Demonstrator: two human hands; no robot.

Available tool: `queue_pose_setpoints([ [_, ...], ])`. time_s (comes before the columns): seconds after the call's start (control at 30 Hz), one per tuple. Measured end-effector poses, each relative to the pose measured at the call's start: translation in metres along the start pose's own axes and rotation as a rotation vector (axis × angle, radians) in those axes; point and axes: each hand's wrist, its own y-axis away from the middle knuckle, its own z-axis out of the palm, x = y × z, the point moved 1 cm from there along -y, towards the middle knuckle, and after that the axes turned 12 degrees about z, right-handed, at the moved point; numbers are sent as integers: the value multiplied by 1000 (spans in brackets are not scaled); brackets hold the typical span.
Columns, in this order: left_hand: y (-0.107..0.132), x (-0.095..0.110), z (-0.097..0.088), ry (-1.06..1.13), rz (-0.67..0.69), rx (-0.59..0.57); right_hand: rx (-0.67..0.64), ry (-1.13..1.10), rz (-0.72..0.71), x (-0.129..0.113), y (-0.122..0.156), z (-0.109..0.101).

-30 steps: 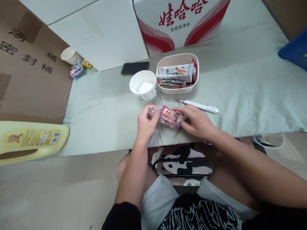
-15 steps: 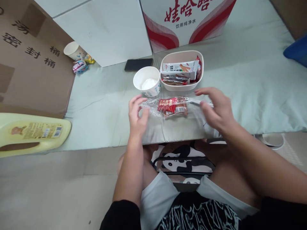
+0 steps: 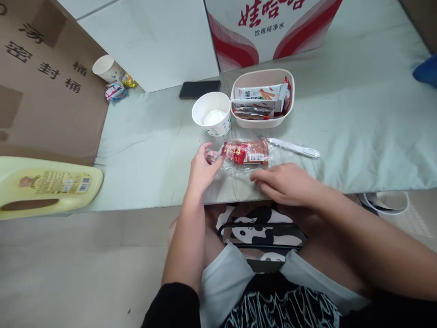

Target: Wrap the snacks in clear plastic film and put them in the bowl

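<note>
A red snack packet in clear, crinkled wrap lies flat on the pale green cloth in front of me. My left hand curls its thumb and fingers round the left end of that wrap. My right hand lies flat on the cloth just below the packet, fingers stretched out, their tips touching the lower edge of the clear wrap. A white pen-shaped tool lies just right of the packet.
Behind the packet stand a white paper cup and a beige tub of snack packets, with a black phone and a red-and-white carton beyond. Brown cardboard, a small cup and a yellow jug lie left.
The packet was held up between both hands, then laid flat on the cloth. My right hand let go, lifted, and now rests flat below it; my left hand stays at its left end.
</note>
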Motion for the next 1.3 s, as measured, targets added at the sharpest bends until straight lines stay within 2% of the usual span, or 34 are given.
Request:
queue_pose_setpoints([
  [0.03, 0, 2, 0, 12, -24, -14, -28, -38, 37, 1, -1, 1],
  [0.1, 1, 6, 1, 5, -37, -43, 5, -119, 132, 5, -3, 2],
  [0.23, 2, 16, 1, 17, -4, -130, 201, -106, 337, 12, -9, 3],
  [0.33, 3, 21, 3, 153, -7, -107, 298, -39, 402, 13, -11, 6],
  [0.43, 7, 26, 5, 358, -134, -112, 323, -9, 372, 12, -11, 10],
  [0.5, 10, 30, 6, 475, -203, -184, 309, -47, 325, 12, -12, 13],
  [0.57, 11, 33, 7, 537, -205, -258, 297, -122, 315, 10, -14, 14],
  [0.67, 12, 32, 7, 518, -162, -288, 283, -223, 346, 8, -19, 13],
  [0.77, 13, 30, 9, 497, -141, -295, 297, -230, 412, 5, -24, 12],
  [0.87, 13, 31, 9, 544, -120, -306, 339, -208, 369, 4, -27, 14],
  [0.97, 13, 32, 9, 542, -97, -314, 343, -151, 288, 4, -27, 17],
  [1.17, 13, 33, 11, 421, -63, -311, 331, 25, 345, 5, -24, 19],
  [1.3, 12, 32, 9, 387, -52, -279, 358, 80, 317, 4, -22, 19],
])
